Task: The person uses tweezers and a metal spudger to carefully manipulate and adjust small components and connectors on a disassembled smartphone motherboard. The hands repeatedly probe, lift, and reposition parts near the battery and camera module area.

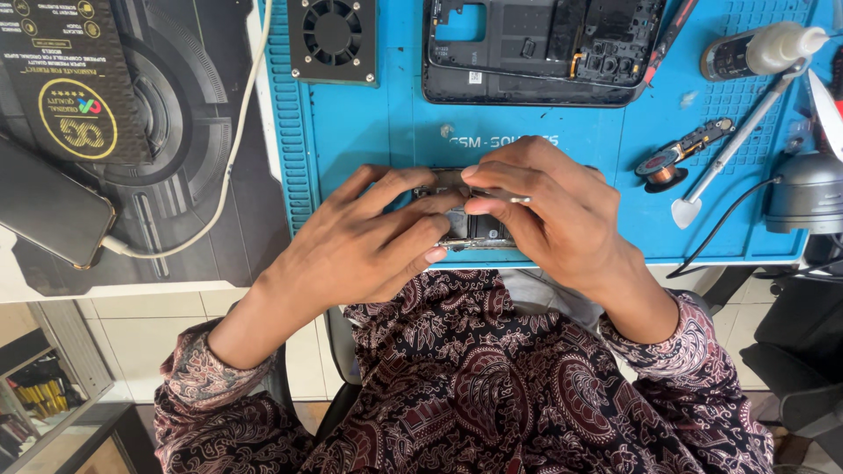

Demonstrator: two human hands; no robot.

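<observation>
Head view, looking down on a repair bench. At centre, near the front edge of the blue mat [369,132], both hands close over a small dark phone part [470,230], most of it hidden beneath the fingers. The left hand [369,237] grasps it from the left, fingers laid across its top and the thumb pressed to its near edge, seemingly to pin it flat to the mat. The right hand [549,211] covers its right side and pinches a thin metal tool [514,200] between thumb and forefinger; only the bright, slender end shows, so its type cannot be told. Holding the part with one hand while the other works the tool would keep a small, light piece from sliding.

The mat is rubbery, with ribbed channels along its left edge and a grid of shallow cells at far right, shapes suited to trapping loose bits. On its far side lies an opened phone body [536,48], black, rectangular, its board and cut-outs exposed. To its left sits a square black fan [332,35]. At right, within reach, are a small copper wire spool [660,168], a metal spatula [724,154] with a flat pale blade, a white-capped bottle [760,48] lying on its side, and a grey domed base [808,193] with a black cable.

Left of the mat, a phone [48,206] lies screen-up on a dark printed pad, tethered by a white cable [233,140], beside a black box [75,79]. Patterned maroon sleeves fill the near field.
</observation>
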